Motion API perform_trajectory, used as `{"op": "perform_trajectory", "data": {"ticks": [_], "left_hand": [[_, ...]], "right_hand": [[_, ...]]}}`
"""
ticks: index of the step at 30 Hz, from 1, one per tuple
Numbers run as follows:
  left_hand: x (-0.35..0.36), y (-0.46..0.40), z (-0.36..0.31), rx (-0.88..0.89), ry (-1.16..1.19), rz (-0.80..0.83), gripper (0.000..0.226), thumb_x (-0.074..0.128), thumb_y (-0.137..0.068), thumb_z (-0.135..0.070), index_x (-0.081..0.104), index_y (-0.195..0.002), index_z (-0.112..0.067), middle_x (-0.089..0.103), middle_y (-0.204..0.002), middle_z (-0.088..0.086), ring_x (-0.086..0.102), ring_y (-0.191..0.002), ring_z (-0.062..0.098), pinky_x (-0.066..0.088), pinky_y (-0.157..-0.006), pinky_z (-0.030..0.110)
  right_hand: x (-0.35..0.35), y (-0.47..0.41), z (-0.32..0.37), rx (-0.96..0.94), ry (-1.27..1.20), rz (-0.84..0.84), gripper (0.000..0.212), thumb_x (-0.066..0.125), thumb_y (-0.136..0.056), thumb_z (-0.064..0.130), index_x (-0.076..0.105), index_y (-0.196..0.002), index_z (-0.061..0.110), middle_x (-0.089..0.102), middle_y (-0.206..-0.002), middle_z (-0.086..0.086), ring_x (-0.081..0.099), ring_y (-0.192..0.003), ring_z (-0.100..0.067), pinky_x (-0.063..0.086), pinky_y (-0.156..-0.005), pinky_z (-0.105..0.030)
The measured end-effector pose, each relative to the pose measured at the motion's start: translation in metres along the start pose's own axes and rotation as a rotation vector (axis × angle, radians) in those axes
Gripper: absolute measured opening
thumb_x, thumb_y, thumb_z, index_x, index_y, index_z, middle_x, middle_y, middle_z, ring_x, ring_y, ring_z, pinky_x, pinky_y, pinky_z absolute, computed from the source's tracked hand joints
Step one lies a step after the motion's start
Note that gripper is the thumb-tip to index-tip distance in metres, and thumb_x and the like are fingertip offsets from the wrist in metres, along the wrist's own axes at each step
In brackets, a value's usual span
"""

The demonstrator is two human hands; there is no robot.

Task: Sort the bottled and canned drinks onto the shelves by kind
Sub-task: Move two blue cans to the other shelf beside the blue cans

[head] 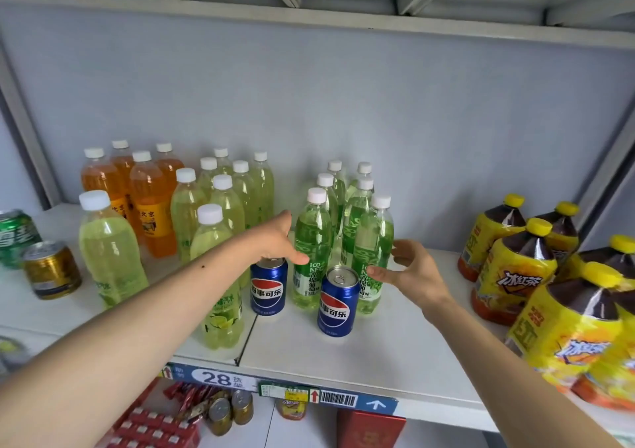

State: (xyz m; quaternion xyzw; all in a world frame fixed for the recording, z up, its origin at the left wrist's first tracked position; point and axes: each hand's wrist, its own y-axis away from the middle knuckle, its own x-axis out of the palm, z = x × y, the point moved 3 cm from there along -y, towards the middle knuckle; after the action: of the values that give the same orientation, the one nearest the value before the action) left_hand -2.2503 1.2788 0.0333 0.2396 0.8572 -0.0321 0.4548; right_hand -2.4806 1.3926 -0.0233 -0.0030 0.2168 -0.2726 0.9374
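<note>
Pepsi cans (338,301) upright btwn open hands (409,270), tops up.

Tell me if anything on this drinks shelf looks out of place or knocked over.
Nothing is tipped or spilled. Two blue cola cans stand in front of the green bottles rather than with other cans. One pale lime bottle stands apart from its group, near the green can and gold can at far left.

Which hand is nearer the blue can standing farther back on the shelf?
Left. The left hand is directly over the rear blue can, at its top. The right hand is off to its right, beyond the front blue can.
</note>
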Motion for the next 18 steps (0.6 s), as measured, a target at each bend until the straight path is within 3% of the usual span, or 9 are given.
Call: {"op": "perform_trajectory", "data": {"ticks": [3,6,8,13,18], "left_hand": [[0.01,0.005,0.008,-0.031,-0.116,0.045,0.095,0.083,-0.074,-0.02,0.025,-0.149,-0.011,0.04,-0.151,0.012,0.047,-0.131,0.032,0.047,-0.101,0.043],[0.016,0.007,0.011,-0.035,-0.2,0.082,0.092,0.079,-0.079,-0.02,0.023,-0.152,-0.01,0.037,-0.154,0.012,0.044,-0.134,0.031,0.045,-0.102,0.037],[0.018,0.008,0.012,-0.044,-0.243,0.073,0.085,0.076,-0.082,-0.018,0.027,-0.15,-0.007,0.038,-0.153,0.013,0.044,-0.134,0.031,0.044,-0.098,0.035],[0.019,0.009,0.012,-0.06,-0.335,0.095,0.081,0.078,-0.079,-0.018,0.034,-0.146,-0.004,0.045,-0.147,0.014,0.05,-0.128,0.031,0.049,-0.095,0.035],[0.022,0.011,0.008,-0.028,-0.314,0.134,0.084,0.08,-0.076,-0.013,0.034,-0.146,-0.006,0.044,-0.149,0.01,0.048,-0.13,0.028,0.046,-0.101,0.034]], "right_hand": [[0.005,0.024,0.0,-0.005,-0.002,-0.118,0.075,0.091,-0.055,0.044,0.054,-0.114,0.016,0.058,-0.105,0.002,0.057,-0.092,-0.012,0.047,-0.076,-0.025],[0.019,0.041,-0.003,0.009,-0.001,-0.08,0.063,0.09,-0.054,0.05,0.057,-0.097,0.017,0.06,-0.088,0.003,0.056,-0.077,-0.011,0.048,-0.065,-0.025],[0.033,0.046,-0.006,0.026,0.038,-0.012,0.061,0.091,-0.052,0.05,0.06,-0.094,0.018,0.064,-0.086,0.004,0.06,-0.078,-0.013,0.053,-0.067,-0.027],[0.062,0.051,-0.013,0.025,0.172,-0.007,0.077,0.092,-0.051,0.049,0.058,-0.112,0.018,0.069,-0.102,0.006,0.066,-0.091,-0.013,0.056,-0.082,-0.03],[0.078,0.053,-0.024,0.046,0.214,-0.015,0.08,0.092,-0.051,0.045,0.055,-0.116,0.017,0.069,-0.11,0.003,0.065,-0.096,-0.016,0.055,-0.082,-0.03]]}}
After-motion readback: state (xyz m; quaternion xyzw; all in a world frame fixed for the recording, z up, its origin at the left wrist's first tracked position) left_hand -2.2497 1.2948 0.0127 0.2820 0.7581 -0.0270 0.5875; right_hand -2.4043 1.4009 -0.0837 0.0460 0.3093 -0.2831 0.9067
